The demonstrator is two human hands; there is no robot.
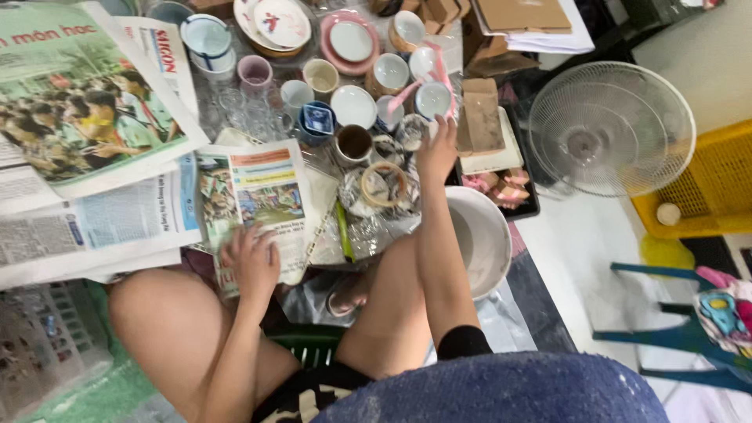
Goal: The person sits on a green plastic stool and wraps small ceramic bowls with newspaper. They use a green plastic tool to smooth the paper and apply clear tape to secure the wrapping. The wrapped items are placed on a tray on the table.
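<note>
Two bare hands work over a crowded floor where the person sits with knees drawn up. Cups, bowls and plates stand packed together at the far side, among them a pink-rimmed plate [350, 41], a lilac mug [254, 74] and a brown-lined mug [354, 143]. The right hand [436, 150] reaches just right of that brown-lined mug, fingers stretched up to a clear drinking glass [412, 129] and touching it; whether they close around it cannot be told. Below the brown-lined mug lies a roll of tape [383, 184] on crumpled clear wrap. Left of the mug a folded newspaper sheet [262, 200] lies across the person's knee, and the left hand [252, 258] rests on its lower part, fingers spread and pressing flat. More newspapers [86, 141] are spread further left. Right of the mug, near the reaching forearm, stands a large white bucket [479, 235], and beyond it a block wrapped in brown paper [482, 116] on a dark tray. Far right, a white electric fan [611, 129] lies on the pale tiled floor [583, 251], beside a yellow plastic crate [705, 188] and a teal chair [689, 333].
</note>
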